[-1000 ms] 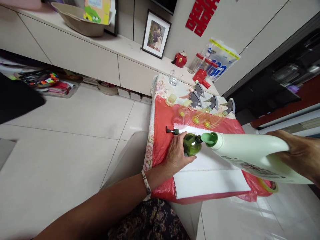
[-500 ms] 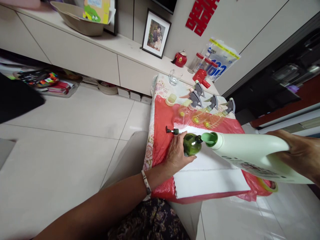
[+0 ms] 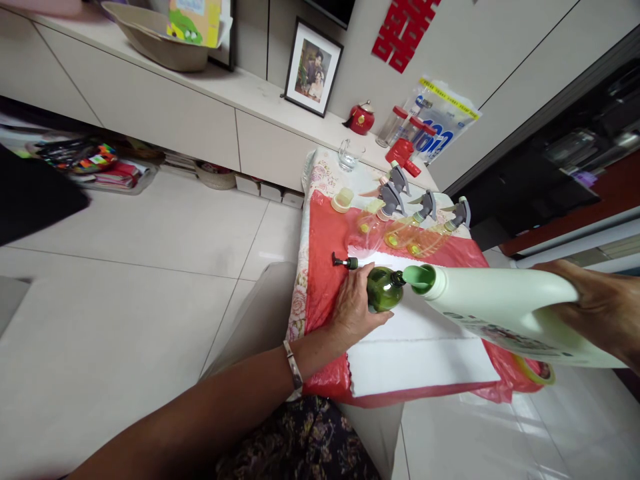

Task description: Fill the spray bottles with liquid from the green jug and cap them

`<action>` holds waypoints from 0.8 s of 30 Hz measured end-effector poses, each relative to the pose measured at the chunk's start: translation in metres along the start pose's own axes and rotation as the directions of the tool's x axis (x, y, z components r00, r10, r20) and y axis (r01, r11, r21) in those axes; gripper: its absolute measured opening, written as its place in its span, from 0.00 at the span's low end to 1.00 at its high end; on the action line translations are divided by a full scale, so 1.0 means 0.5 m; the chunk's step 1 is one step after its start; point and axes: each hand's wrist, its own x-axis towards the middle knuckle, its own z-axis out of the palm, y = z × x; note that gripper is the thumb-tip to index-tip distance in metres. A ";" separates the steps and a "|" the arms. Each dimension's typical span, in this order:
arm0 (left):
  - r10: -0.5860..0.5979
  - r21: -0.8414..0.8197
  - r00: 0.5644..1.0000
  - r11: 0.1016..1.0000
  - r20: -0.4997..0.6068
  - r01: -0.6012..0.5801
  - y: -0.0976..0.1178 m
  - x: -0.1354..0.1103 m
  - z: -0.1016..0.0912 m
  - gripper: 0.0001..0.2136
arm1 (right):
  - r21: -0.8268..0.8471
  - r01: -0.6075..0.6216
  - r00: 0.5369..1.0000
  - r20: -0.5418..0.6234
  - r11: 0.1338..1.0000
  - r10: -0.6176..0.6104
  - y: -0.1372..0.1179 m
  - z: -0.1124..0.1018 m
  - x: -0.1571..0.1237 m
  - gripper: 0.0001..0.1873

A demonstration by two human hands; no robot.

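My left hand (image 3: pixel 356 303) is wrapped round a dark green see-through bottle (image 3: pixel 384 289), whose pump top is off. By its handle, my right hand (image 3: pixel 597 307) grips a large pale green jug (image 3: pixel 500 287), tipped nearly level. The jug's green spout (image 3: pixel 417 276) meets the mouth of the bottle; whether liquid is flowing I cannot make out. Just beyond my left fingers lies a black pump head (image 3: pixel 345 262) on the red plastic sheet (image 3: pixel 323 280). White cloth or paper (image 3: pixel 425 370) is spread under the bottle.
Several clear spray bottles (image 3: pixel 430 239) with grey triggers stand at the table's far side. A pale cap (image 3: pixel 343 199) and a glass mug (image 3: pixel 350 155) are to their left. A yellow-green tape roll (image 3: pixel 537 370) sits at the right edge. Behind is a low cabinet (image 3: pixel 190 133).
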 end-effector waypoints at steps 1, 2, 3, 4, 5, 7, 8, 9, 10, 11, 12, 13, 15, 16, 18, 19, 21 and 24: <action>0.001 -0.001 1.000 1.000 0.000 -0.001 0.000 0.000 0.000 0.46 | -0.004 0.003 1.000 -0.002 1.000 -0.003 0.003 0.001 0.000 0.30; 0.003 0.000 1.000 1.000 -0.001 -0.003 0.000 0.000 -0.001 0.45 | -0.009 0.006 1.000 -0.004 1.000 -0.006 0.005 0.001 0.000 0.30; 0.004 0.001 1.000 1.000 0.000 -0.004 0.001 0.001 -0.001 0.45 | -0.011 0.011 1.000 -0.008 1.000 -0.011 0.006 0.002 0.000 0.30; 0.005 0.002 1.000 1.000 0.001 -0.005 0.001 0.001 -0.002 0.45 | -0.012 0.018 1.000 -0.012 1.000 -0.018 0.007 0.002 0.000 0.30; 0.006 0.004 1.000 1.000 0.002 -0.006 0.001 0.001 -0.002 0.45 | -0.011 0.020 1.000 -0.019 1.000 -0.020 0.006 0.001 0.001 0.30; 0.006 0.006 1.000 1.000 0.003 -0.006 0.001 0.002 -0.003 0.45 | -0.013 0.020 0.999 -0.024 1.000 -0.020 0.003 0.000 0.001 0.30; 0.004 0.007 1.000 1.000 0.004 -0.004 0.002 0.002 -0.003 0.45 | -0.013 0.019 1.000 -0.023 1.000 -0.019 0.002 -0.001 0.001 0.30; 0.002 0.007 1.000 1.000 0.005 -0.002 0.002 0.002 -0.003 0.46 | -0.014 0.019 1.000 -0.019 1.000 -0.019 0.000 -0.001 0.001 0.30; -0.001 0.008 1.000 1.000 0.005 0.001 0.002 0.001 -0.003 0.46 | -0.018 0.016 1.000 -0.018 1.000 -0.016 0.000 -0.002 0.001 0.30; -0.004 0.008 1.000 1.000 0.007 0.004 0.003 0.001 -0.003 0.45 | -0.018 0.017 1.000 -0.020 1.000 -0.017 -0.001 -0.002 0.001 0.30; -0.006 0.009 1.000 1.000 0.008 0.006 0.003 0.001 -0.003 0.45 | -0.018 0.018 1.000 -0.018 1.000 -0.019 0.000 -0.002 0.001 0.30; -0.007 0.010 1.000 1.000 0.008 0.007 0.003 0.001 -0.003 0.45 | -0.015 0.022 1.000 -0.019 1.000 -0.022 0.001 -0.002 0.001 0.30; -0.005 0.013 1.000 1.000 0.007 0.005 0.003 0.001 -0.003 0.45 | -0.005 0.029 0.999 -0.017 1.000 -0.029 0.002 -0.002 0.000 0.29; -0.004 0.013 1.000 1.000 0.007 0.004 0.003 0.001 -0.002 0.45 | 0.002 0.028 1.000 -0.013 1.000 -0.028 0.002 -0.002 0.000 0.29; -0.002 0.010 1.000 1.000 0.006 0.002 0.002 0.001 -0.002 0.45 | 0.006 0.022 1.000 -0.014 1.000 -0.022 0.001 -0.003 -0.001 0.29; -0.001 0.005 1.000 1.000 0.005 0.001 0.001 0.001 -0.001 0.45 | 0.006 0.021 1.000 -0.019 1.000 -0.021 0.000 -0.003 -0.002 0.29; 0.001 -0.003 1.000 1.000 0.005 -0.001 0.000 0.001 0.000 0.46 | 0.003 0.025 0.999 -0.025 1.000 -0.025 -0.001 -0.004 -0.002 0.29; 0.000 -0.007 1.000 1.000 0.005 0.000 -0.001 0.001 0.001 0.46 | -0.014 0.019 0.999 -0.026 1.000 -0.019 0.000 -0.004 -0.001 0.30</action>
